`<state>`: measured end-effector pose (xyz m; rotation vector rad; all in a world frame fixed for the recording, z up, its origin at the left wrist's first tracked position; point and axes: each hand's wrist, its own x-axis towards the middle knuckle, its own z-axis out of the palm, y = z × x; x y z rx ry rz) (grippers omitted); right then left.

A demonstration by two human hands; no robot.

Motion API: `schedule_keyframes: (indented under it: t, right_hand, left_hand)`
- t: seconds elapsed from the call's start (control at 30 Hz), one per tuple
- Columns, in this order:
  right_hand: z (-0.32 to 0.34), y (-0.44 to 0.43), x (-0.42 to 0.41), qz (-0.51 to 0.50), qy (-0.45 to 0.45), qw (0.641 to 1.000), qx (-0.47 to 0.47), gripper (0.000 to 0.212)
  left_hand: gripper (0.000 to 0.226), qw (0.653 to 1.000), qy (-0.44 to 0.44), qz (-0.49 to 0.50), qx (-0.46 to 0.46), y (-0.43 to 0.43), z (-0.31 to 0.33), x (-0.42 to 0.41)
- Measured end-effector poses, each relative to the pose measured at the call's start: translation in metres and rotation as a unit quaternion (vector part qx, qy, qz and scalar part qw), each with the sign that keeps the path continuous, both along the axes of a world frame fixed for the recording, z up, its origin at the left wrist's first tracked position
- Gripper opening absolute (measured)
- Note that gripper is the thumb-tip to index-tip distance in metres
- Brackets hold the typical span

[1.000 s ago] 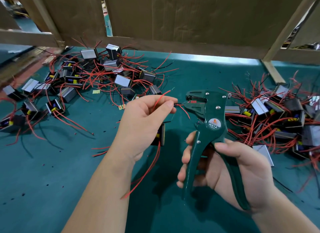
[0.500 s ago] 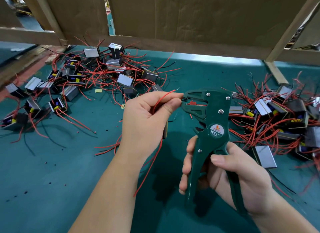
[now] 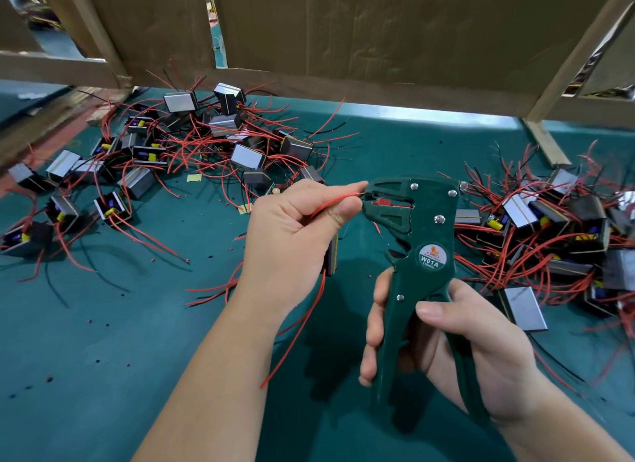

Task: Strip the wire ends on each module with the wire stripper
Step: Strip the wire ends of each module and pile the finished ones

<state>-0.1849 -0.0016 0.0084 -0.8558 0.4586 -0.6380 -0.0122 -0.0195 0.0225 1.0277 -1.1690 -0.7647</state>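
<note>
Pointing left at red wire (image 3: 338, 199), upright wire stripper (image 3: 429, 227).

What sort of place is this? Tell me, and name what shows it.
Most likely an electronics assembly bench in a workshop or factory. Heaps of small modules with red wires lie on a green mat, the right hand grips a wire stripper, and a cardboard wall stands behind.

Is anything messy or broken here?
Nothing looks broken. Tiny red and dark bits lie scattered on the green mat, and the modules lie tangled in a left heap and a right heap.
</note>
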Motion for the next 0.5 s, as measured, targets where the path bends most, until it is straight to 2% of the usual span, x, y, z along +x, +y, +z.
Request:
schedule_keyframes:
  t: [0.1,0.33,0.4,0.5]
  right_hand:
    - [0.002,0.0,0.001,-0.008,0.005,1.0,0.007,0.046]
    - [0.003,0.007,0.009,-0.042,0.017,0.998,0.031,0.045]
    - [0.003,0.006,0.01,-0.09,0.016,0.995,0.046,0.045]
    - [0.003,-0.003,0.007,-0.132,0.032,0.988,0.071,0.046]
  left_hand:
    - [0.031,1.0,-0.015,0.013,-0.008,-0.001,-0.001,0.0]
    - [0.022,0.998,-0.062,0.016,0.013,-0.002,-0.005,0.005]
    - [0.027,0.99,-0.131,-0.012,0.043,-0.003,-0.008,0.009]
    - [0.018,0.956,-0.264,-0.057,0.112,-0.004,-0.015,0.009]
